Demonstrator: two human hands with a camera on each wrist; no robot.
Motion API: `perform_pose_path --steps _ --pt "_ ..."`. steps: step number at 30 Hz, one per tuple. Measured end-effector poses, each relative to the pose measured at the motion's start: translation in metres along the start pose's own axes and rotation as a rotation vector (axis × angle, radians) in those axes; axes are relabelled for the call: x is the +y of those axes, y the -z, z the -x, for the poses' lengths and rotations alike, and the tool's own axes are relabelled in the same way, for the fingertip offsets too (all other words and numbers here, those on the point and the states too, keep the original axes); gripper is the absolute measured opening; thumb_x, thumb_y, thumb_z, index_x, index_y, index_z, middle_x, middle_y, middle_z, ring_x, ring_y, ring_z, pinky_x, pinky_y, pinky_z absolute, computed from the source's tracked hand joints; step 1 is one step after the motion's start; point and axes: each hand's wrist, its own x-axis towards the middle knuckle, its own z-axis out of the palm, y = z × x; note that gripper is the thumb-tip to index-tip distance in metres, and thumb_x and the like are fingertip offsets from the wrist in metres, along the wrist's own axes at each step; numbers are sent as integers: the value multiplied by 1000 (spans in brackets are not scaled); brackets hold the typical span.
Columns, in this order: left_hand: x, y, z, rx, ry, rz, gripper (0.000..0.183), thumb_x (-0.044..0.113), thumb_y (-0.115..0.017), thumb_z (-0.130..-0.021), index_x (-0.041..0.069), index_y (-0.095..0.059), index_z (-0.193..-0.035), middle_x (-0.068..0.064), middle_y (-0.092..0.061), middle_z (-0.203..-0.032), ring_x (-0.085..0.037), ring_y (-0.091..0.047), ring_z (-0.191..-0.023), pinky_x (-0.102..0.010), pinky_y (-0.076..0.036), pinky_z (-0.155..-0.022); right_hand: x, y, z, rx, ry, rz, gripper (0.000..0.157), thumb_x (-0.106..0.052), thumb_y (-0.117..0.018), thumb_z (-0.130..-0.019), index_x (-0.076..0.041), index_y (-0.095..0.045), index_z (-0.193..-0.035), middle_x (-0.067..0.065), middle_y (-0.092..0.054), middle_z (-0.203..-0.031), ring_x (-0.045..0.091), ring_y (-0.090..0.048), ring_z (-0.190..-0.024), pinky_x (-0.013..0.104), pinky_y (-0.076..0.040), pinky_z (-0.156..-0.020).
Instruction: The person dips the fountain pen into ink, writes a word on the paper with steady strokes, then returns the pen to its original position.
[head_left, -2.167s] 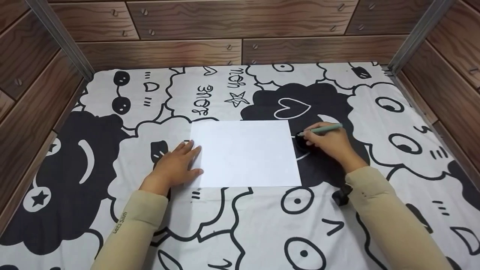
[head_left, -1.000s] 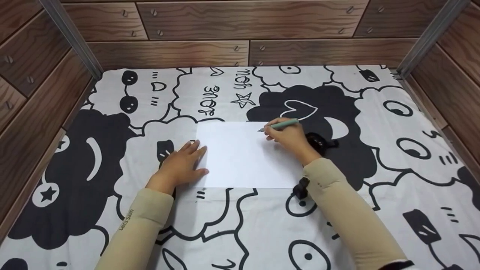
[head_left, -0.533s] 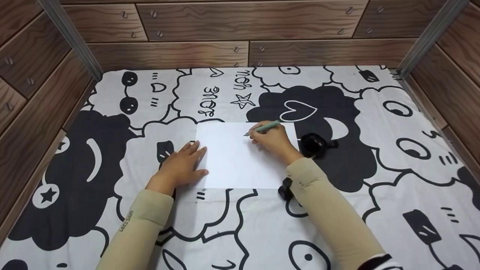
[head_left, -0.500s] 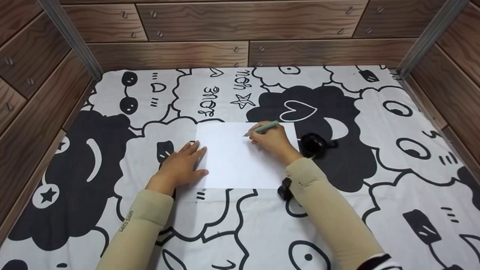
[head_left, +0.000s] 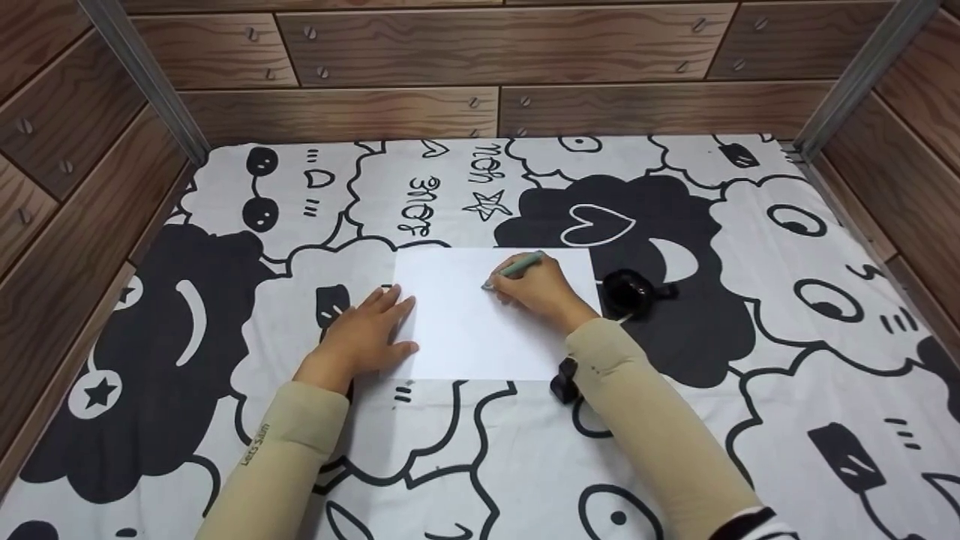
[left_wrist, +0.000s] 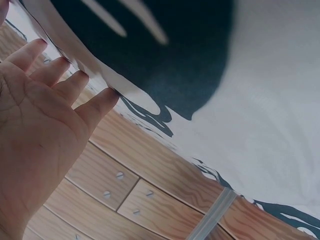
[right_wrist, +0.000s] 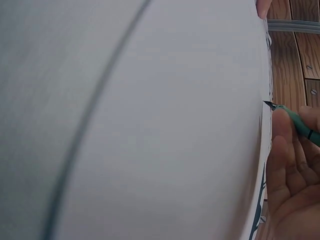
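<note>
A white sheet of paper (head_left: 450,330) lies on the patterned cloth, no marks visible on it. My left hand (head_left: 361,334) lies flat with fingers spread, fingertips and thumb over the sheet's left edge. In the left wrist view the fingers of that hand (left_wrist: 45,115) are extended and hold nothing. Between thumb and fingers, my right hand (head_left: 544,291) pinches a green fountain pen (head_left: 523,264), tilted with its nib toward the upper middle of the sheet. The right wrist view shows the pen (right_wrist: 297,121) with its dark pointed nib right at the paper's surface.
Just right of the paper stands a glossy black round pot (head_left: 626,292), a small dark piece sticking out at its right. The black-and-white cloth (head_left: 420,442) covers the table. Wood-look panels (head_left: 375,45) and grey corner posts (head_left: 150,79) enclose the back and sides.
My right hand has carried the pen from beside the black pot leftward onto the paper, then slightly toward me, uncovering the pot. The left hand has kept its place on the sheet's edge.
</note>
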Motion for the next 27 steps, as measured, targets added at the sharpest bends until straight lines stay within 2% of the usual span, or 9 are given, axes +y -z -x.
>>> perform_pose_path --steps 4,11,27 --pt "1 0 0 1 -6 -9 69 42 -60 -91 13 -36 -148 -11 -25 -155 -34 -17 -142 -59 -22 -108 -2 1 2 -8 -11 -14 11 -20 -68 -87 -11 -73 -88 6 -69 -68 16 -63 -58 22 -49 -51" --pt "2 -2 -1 -2 2 -6 69 42 -60 -91 14 -35 -149 -11 -24 -155 -33 -15 -142 -59 -21 -108 1 2 3 9 19 13 10 -19 -68 -87 -10 -73 -88 5 -68 -66 16 -63 -57 22 -48 -49" --pt "0 -1 0 9 -1 -3 69 43 -60 -91 13 -36 -148 -11 -24 -155 -34 -16 -142 -59 -21 -108 9 16 7 40 -29 -5 11 -17 -68 -86 -9 -74 -87 5 -67 -65 14 -62 -55 21 -49 -48"
